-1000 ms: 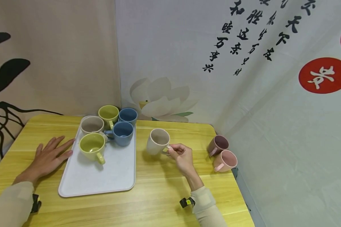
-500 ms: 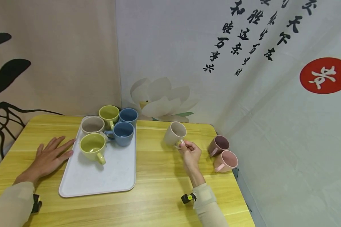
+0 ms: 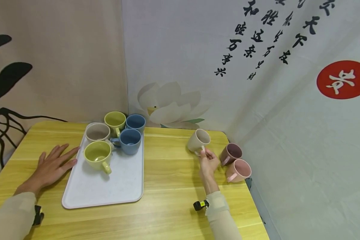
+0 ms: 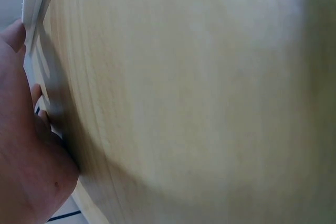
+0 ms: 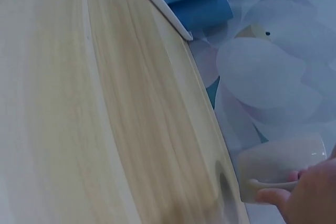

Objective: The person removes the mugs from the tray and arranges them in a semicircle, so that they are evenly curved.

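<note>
My right hand (image 3: 209,164) pinches the handle of a cream mug (image 3: 195,142) near the back right of the table. In the right wrist view this mug (image 5: 278,158) hangs just above the tabletop, its shadow beside it. My left hand (image 3: 51,167) lies flat with spread fingers on the table, fingertips touching the left rim of a white tray (image 3: 117,190). On the tray stand a front yellow-green cup (image 3: 93,161), a back yellow-green cup (image 3: 111,122), a greyish cup (image 3: 91,136), a front blue cup (image 3: 129,148) and a back blue cup (image 3: 140,125).
A dark maroon mug (image 3: 228,156) and a pink mug (image 3: 235,175) stand side by side at the table's right edge, close to my right hand. A printed cloth wall (image 3: 174,66) rises behind the wooden table (image 3: 165,200).
My right hand has carried the cream mug to the right, away from the tray and towards the maroon and pink mugs. The left hand and the tray have stayed still.
</note>
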Available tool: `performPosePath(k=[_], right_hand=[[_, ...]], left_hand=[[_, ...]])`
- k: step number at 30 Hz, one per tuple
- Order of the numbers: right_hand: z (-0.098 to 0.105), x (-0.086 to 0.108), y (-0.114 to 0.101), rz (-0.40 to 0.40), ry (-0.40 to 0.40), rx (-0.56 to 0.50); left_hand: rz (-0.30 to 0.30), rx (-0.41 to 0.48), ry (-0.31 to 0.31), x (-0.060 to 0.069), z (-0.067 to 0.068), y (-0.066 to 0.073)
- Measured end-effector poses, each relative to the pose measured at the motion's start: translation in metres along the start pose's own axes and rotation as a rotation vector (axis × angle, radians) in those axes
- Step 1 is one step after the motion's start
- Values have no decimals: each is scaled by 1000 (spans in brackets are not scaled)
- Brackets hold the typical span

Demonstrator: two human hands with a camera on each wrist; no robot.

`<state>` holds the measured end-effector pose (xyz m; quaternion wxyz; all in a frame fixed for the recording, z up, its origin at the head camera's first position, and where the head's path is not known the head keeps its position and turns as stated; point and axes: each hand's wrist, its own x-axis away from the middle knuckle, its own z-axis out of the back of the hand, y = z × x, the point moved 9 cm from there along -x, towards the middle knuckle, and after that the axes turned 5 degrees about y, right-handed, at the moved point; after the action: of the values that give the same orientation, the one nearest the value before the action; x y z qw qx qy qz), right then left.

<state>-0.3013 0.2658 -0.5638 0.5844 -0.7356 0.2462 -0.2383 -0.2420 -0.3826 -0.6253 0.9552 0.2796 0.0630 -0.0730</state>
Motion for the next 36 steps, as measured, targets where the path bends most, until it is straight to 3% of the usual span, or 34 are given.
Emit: performPosePath(k=[15, 24, 36], right_hand=[[8, -23, -3, 78, 173, -3], [13, -32, -3, 119, 318, 156], [18, -39, -3, 109, 396, 156]], left_hand=[[11, 2, -13, 1, 4, 5], [10, 12, -13, 1, 2, 4], [25, 7, -19, 1, 1, 1]])
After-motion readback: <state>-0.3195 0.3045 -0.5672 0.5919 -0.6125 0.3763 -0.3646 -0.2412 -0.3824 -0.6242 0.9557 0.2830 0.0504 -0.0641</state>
